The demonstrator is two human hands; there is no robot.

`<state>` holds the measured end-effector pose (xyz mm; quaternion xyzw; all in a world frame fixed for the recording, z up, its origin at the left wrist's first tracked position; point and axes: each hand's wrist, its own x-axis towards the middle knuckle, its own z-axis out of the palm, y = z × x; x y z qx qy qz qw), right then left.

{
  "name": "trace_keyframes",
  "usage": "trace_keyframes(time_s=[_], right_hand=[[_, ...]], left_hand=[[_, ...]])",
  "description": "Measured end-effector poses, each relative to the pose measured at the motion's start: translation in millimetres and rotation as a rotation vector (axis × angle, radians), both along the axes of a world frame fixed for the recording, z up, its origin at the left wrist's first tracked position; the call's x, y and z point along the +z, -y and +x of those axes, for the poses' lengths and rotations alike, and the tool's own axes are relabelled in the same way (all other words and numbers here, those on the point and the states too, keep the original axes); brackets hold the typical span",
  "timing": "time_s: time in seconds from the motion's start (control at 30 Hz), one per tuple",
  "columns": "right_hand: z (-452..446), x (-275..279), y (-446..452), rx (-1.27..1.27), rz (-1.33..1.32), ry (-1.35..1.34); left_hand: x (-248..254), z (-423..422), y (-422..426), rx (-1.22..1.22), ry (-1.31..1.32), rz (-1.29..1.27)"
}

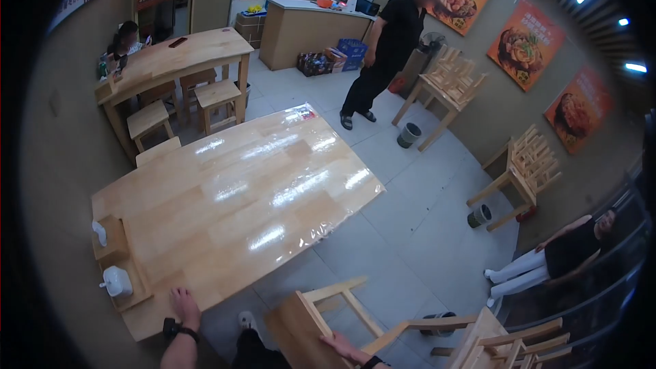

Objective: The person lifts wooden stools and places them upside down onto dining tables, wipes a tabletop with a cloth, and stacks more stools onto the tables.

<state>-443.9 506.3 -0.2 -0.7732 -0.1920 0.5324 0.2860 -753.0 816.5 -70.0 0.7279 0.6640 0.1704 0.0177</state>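
My left hand (185,307) lies flat on the near edge of a wooden table (225,232), fingers stretched out. The tabletop has a clear glossy cover. Close to that hand, at the table's left end, are a wooden tray (141,287), a white lidded jar (117,281) and a wooden tissue box (109,249) with a tissue sticking out. My right hand (339,346) grips a wooden stool (297,331) by the side of its seat. The stool is tipped over, its legs pointing right. Part of my right hand's grip is hidden from view.
Stacked stools (523,348) rest on another table at the lower right. Two more tables with upturned stools stand along the right wall, with bins (409,135) beside them. One person (389,48) stands near the counter (290,37), another (570,253) at far right; a third sits at the back left.
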Motion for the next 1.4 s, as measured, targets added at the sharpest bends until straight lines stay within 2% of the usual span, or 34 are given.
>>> trace_keyframes(time_s=[0.03,0.1,0.13,0.17,0.2,0.23,0.27,0.3,0.33,0.4,0.43,0.5,0.53,0.57,0.6,0.67,0.7,0.73,0.8,0.87,0.93,1.0,1.13,1.2,1.23,1.3,1.4], right_hand=[[1,36,3,0.057,-0.035,0.058],[0,77,20,0.103,-0.052,0.123],[-1,90,23,0.112,0.011,0.222],[-1,103,27,0.125,0.065,0.325],[-3,125,30,0.124,0.061,0.332],[-7,151,34,0.129,0.15,0.329],[-8,168,37,0.134,0.25,0.329],[-6,171,46,0.191,0.217,0.353],[-12,180,49,0.192,0.221,0.364],[-28,211,56,0.402,0.087,0.441],[-37,213,59,0.375,0.233,0.462],[-55,261,49,0.342,0.185,0.41],[-61,275,43,0.309,0.137,0.339],[-52,269,41,0.316,0.075,0.167],[-45,259,44,0.32,0.077,0.157],[-38,241,53,0.394,0.109,0.466],[-36,246,47,0.396,0.105,0.525],[-32,249,40,0.404,0.108,0.517],[-17,242,19,0.559,0.139,0.629],[1,207,-1,0.606,0.243,0.717],[12,186,-42,0.653,0.358,0.754],[19,157,-86,0.66,0.493,0.771],[24,93,-177,0.69,0.689,0.8],[15,80,-214,0.776,0.778,0.814],[9,74,-230,0.772,0.778,0.809],[-5,63,-258,0.831,0.893,0.812],[-30,49,-291,0.884,0.907,0.797]], left_hand=[[-5,2,4,0.01,-0.052,0.035],[-28,45,-4,0.372,0.103,-0.072],[-54,67,-8,0.064,0.409,-0.085],[-28,123,-5,-0.014,0.514,-0.359],[-29,177,-1,-0.277,0.842,-0.373],[50,221,29,-0.456,0.955,-0.286],[60,265,29,-0.623,0.962,-0.485],[165,278,35,-0.83,0.858,-1.006],[164,310,34,-1.012,0.84,-1.203],[168,347,48,-0.975,0.972,-1.598],[184,359,54,-0.984,0.976,-1.585],[223,365,64,-0.913,1.188,-1.409],[237,357,64,-0.902,1.175,-1.418],[254,347,60,-1.051,1.115,-1.367],[268,339,56,-1.198,1.057,-1.307],[277,329,51,-1.144,1.092,-1.243],[276,324,45,-1.123,1.194,-1.087],[275,318,39,-1.096,1.286,-0.93],[290,290,17,-1.107,1.332,-0.884],[323,242,4,-1.044,1.332,-0.704],[334,201,-13,-1.003,1.294,-0.626],[351,160,-17,-0.958,1.37,-0.668],[320,89,-36,-0.779,1.215,-0.612],[309,59,-36,-0.704,1.158,-0.463],[303,45,-37,-0.704,1.153,-0.467],[294,20,-39,-0.537,1.137,-0.457],[291,-6,-35,-0.404,1.165,-0.428]])
